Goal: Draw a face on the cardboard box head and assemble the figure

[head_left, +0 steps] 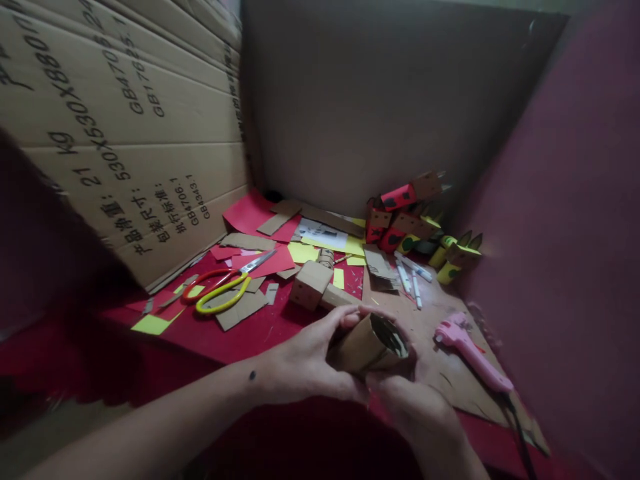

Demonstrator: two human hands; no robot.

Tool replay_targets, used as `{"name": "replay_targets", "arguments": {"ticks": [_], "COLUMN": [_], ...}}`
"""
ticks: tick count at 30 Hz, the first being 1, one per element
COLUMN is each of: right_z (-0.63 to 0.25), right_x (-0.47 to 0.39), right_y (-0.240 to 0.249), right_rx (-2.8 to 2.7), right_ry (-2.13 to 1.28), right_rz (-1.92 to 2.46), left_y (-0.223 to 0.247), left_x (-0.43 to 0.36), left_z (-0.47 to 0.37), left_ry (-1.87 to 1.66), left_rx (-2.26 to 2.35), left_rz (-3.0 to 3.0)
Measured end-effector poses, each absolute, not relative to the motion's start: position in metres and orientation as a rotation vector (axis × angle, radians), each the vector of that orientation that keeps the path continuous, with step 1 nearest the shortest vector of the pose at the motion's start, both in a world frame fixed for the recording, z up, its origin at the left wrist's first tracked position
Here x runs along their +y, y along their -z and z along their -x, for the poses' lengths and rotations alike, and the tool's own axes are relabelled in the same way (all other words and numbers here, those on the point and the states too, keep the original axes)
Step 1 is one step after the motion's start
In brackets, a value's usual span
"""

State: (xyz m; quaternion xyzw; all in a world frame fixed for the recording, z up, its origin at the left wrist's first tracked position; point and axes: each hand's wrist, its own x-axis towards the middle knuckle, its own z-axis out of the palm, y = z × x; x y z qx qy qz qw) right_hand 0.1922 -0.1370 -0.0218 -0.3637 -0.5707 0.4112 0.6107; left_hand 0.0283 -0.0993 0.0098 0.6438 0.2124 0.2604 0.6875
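Observation:
A short brown cardboard tube [364, 345] with an open end sits between my two hands above the table's front edge. My left hand [313, 360] is wrapped round its left side, thumb below and fingers above. From the right and below, my right hand [417, 400] closes round the open end, its fingers partly hidden behind the tube. Just beyond the hands, a cardboard box shape [311, 285] with small dark holes lies joined to or touching a longer cardboard piece [341, 297].
Scissors [225, 287] with red and yellow handles lie at left among paper and cardboard scraps. A pink glue gun [473, 350] with a cord rests at right. White pens [410, 280] and decorated cardboard figures [400, 223] are farther back. A large carton [125, 133] stands at left.

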Motion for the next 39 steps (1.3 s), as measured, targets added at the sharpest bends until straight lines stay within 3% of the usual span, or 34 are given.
{"name": "replay_targets", "arguments": {"ticks": [5,13,18,23,29,39], "right_z": [-0.204,-0.176,-0.157,-0.174,-0.211,-0.24], "right_x": [-0.119,-0.046,-0.028,-0.026,-0.018,-0.01], "right_y": [0.012,0.013,0.029,0.022,-0.007,0.009], "right_rx": [-1.326,-2.009,-2.061,-1.871,-1.184,-0.89], "right_ry": [-1.034,-0.16,-0.021,-0.311,-1.123,-1.348], "right_rz": [0.621,1.207,1.291,1.268,0.892,0.65], "left_y": [-0.008,-0.038,-0.032,-0.023,-0.035,-0.054], "left_x": [-0.085,-0.061,-0.042,-0.022,-0.002,0.029], "left_z": [-0.002,0.057,0.073,0.074,0.055,-0.024], "left_ry": [-0.62,-0.919,-1.003,-1.01,-0.986,-1.039], "left_rx": [0.645,1.011,1.06,0.968,0.844,0.879], "left_rz": [-1.641,-1.696,-1.566,-1.557,-1.573,-1.765]}}
